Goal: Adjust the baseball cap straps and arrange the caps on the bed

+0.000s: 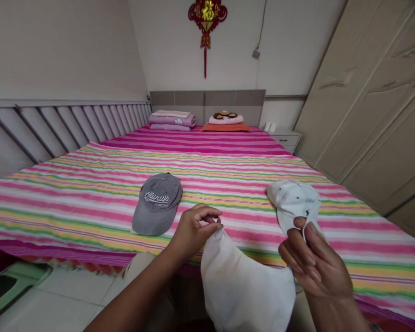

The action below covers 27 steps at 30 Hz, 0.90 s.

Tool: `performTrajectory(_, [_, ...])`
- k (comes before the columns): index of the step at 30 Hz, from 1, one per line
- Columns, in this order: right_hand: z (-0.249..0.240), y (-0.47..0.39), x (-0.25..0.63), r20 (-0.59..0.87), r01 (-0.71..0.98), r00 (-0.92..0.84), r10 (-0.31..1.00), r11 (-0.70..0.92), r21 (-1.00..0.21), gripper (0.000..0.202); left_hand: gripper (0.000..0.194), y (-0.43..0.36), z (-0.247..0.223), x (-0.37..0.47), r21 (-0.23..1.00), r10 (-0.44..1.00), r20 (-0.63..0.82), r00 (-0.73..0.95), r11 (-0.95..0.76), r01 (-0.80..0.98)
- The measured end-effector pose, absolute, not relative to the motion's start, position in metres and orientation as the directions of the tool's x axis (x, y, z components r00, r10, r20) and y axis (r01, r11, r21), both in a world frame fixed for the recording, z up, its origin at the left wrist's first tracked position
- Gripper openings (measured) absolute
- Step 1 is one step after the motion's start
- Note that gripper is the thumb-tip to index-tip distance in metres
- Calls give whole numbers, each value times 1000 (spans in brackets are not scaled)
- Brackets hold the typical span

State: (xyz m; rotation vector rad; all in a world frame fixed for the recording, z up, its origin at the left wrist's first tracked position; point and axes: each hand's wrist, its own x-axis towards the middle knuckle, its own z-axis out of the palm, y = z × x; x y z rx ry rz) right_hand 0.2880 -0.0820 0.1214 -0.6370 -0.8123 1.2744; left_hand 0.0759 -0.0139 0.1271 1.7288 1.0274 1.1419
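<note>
My left hand (197,230) pinches the upper left corner of a limp white cloth (247,281) between thumb and fingertips. The cloth has a curved upper edge and hangs over my lap; its lower end runs out of view. My right hand (314,260) is closed at the cloth's other side, with a thin white strap between its fingers. Just beyond the right hand lies a white cap (293,198) with a small dark emblem, its brim partly hidden by my fingers. A grey cap (159,203) with white lettering rests on the bed, left of my left hand.
A bed with a striped sheet (90,184) stretches ahead. Folded purple bedding (173,121) and a pink pillow (226,120) lie by the headboard (228,99). A railing (72,124) runs along the left, a wardrobe (373,101) stands right, and a green stool (17,281) is lower left.
</note>
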Motion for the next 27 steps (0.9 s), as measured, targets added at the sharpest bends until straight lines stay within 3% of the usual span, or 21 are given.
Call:
performTrajectory(5, [116,-81,285,155,-570,35,987,147,-808,21,16,-14,118,79,996,961,78,266,-67,-50])
performTrajectory(9, [114,-82,282,111,-538,-89,990,46,-842,22,13,-12,113,81,995,957,72,282,-49,-89])
performTrajectory(12, [118,-83,280,83,-534,-155,984,-13,-846,23,17,-10,109,81,978,923,202,328,-210,-13])
performTrajectory(16, [122,-85,278,83,-550,-167,982,-23,-835,19,27,-10,107,78,839,797,424,429,-524,144])
performTrajectory(21, [121,-85,277,89,-546,-143,986,-4,-838,19,23,-10,102,73,690,731,454,510,-650,317])
performTrajectory(24, [119,-83,276,91,-560,-161,983,-16,-828,18,22,-10,92,74,737,801,392,452,-567,367])
performTrajectory(27, [119,-83,273,92,-578,-190,977,-35,-815,17,13,-9,81,79,934,943,159,293,-240,266])
